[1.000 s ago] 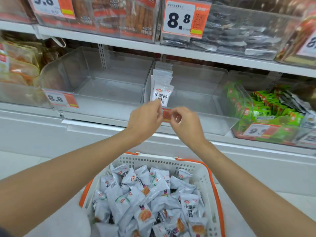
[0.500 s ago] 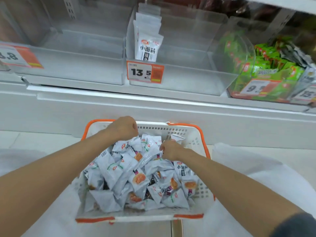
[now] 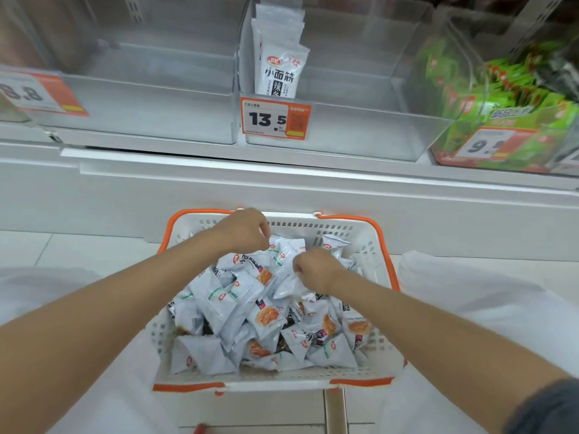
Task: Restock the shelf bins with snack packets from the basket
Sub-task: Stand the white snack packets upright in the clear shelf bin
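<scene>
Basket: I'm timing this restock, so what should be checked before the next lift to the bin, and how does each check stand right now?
1. Basket holds packets: ok, heaped.
2. Left hand grip on a packet: cannot tell; fingers curled at the heap's top.
3. Right hand grip on a packet: cannot tell; fingers curled among the packets.
4. Room in the bin with the 13.5 tag: ok; only one row stands at its left side.
5. Way from basket up to bin: ok, nothing between.
</scene>
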Available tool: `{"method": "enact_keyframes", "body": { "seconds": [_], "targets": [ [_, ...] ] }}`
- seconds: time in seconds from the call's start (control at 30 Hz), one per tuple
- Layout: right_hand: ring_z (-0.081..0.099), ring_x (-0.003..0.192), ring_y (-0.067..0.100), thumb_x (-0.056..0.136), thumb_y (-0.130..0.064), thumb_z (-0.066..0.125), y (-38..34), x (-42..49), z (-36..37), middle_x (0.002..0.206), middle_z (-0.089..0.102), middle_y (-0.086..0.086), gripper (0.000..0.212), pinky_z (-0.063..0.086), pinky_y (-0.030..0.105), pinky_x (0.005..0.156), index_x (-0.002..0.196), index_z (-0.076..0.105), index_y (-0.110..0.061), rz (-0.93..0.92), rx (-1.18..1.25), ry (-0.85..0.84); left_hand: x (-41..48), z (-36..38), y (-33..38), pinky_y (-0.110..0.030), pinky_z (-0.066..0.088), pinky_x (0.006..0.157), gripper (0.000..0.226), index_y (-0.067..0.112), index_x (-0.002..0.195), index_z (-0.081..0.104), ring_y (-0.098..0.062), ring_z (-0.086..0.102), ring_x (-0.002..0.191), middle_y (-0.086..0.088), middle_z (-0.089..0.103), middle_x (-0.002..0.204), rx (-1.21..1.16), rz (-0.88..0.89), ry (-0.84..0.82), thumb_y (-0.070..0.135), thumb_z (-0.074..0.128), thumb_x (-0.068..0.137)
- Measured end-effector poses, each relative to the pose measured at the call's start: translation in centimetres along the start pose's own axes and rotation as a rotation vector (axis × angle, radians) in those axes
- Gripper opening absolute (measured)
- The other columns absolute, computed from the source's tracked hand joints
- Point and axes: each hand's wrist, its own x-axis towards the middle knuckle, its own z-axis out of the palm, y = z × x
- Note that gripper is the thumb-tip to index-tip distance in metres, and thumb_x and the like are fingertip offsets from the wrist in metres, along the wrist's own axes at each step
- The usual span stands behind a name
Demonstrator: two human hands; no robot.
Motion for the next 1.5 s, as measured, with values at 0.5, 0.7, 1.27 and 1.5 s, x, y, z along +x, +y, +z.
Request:
{"method": "enact_keyframes", "body": {
  "seconds": [0.5, 0.7, 1.27, 1.5],
  "targets": [
    [0.038, 0.040, 0.009, 0.093, -0.050, 0.058, 0.0, -1.7, -12.4, 0.045, 0.041, -0.001, 0.057, 0.033, 0.024, 0.047, 0.054, 0.045, -0.010, 0.177, 0.927, 0.437, -0.9, -2.6, -0.6, -0.028, 0.057, 0.073, 0.019, 0.011, 0.093, 0.065, -0.012, 0.068, 0.075, -0.002, 0.072, 0.082, -0.465, 0.085, -0.237, 0.023, 0.077, 0.083],
    [0.037, 0.042, 0.023, 0.093, -0.055, 0.053, 0.4, -0.8, -12.1, 0.041, 0.036, 0.006, 0.069, 0.038, 0.035, 0.052, 0.044, 0.036, -0.010, 0.214, 0.791, 0.719, -1.8, -2.1, 0.2, -0.020, 0.055, 0.069, 0.019, 0.013, 0.102, 0.065, -0.011, 0.071, 0.083, -0.001, 0.073, 0.090, -0.608, 0.085, -0.381, 0.021, 0.071, 0.086],
    [0.066, 0.075, 0.013, 0.086, -0.010, 0.072, 0.2, -3.0, -15.5, 0.091, 0.076, 0.007, 0.016, 0.051, 0.023, 0.065, 0.099, 0.070, -0.003, 0.011, 1.321, 0.385, -2.1, -4.8, -1.1, -0.029, 0.056, 0.086, 0.033, 0.012, 0.113, 0.063, -0.017, 0.071, 0.094, -0.006, 0.073, 0.105, -0.708, 0.125, -0.187, 0.023, 0.072, 0.084],
    [0.069, 0.074, 0.010, 0.084, -0.003, 0.072, 0.3, -4.8, -19.7, 0.086, 0.076, -0.001, 0.013, 0.054, 0.021, 0.065, 0.094, 0.071, -0.009, -0.112, 1.260, 0.530, -2.8, -8.8, 2.4, -0.018, 0.055, 0.073, 0.029, 0.017, 0.118, 0.067, -0.006, 0.070, 0.093, 0.004, 0.074, 0.106, -0.794, 0.291, 0.105, 0.022, 0.065, 0.089]
  ]
}}
